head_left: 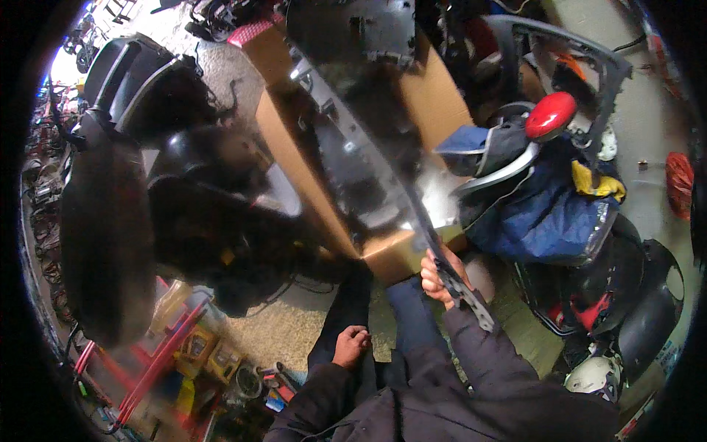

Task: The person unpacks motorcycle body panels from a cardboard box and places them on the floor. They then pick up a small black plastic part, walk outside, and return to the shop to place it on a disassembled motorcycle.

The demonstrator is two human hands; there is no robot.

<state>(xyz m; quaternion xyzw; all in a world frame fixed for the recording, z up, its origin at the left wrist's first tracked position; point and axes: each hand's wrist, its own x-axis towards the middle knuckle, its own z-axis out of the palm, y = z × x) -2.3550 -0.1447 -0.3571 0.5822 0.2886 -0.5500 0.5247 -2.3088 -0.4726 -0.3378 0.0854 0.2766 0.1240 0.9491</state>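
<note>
My right hand (445,277) is closed around the near end of a long, narrow dark trim strip (383,163) with clips and slots along it. The strip runs up and away to the left, tilted across an open cardboard box (313,173). Its near tip sticks out past my fist, over my right sleeve. Low by my left thigh, my left hand (351,346) is curled into a loose fist. Nothing shows in its fingers.
Dark curved panels (107,228) stand at the left. A red rack (166,339) and tools lie at lower left. On the right are a blue bag (545,221), a red oval-backed mirror (551,116), a dark frame (615,62) and a white round part (593,378).
</note>
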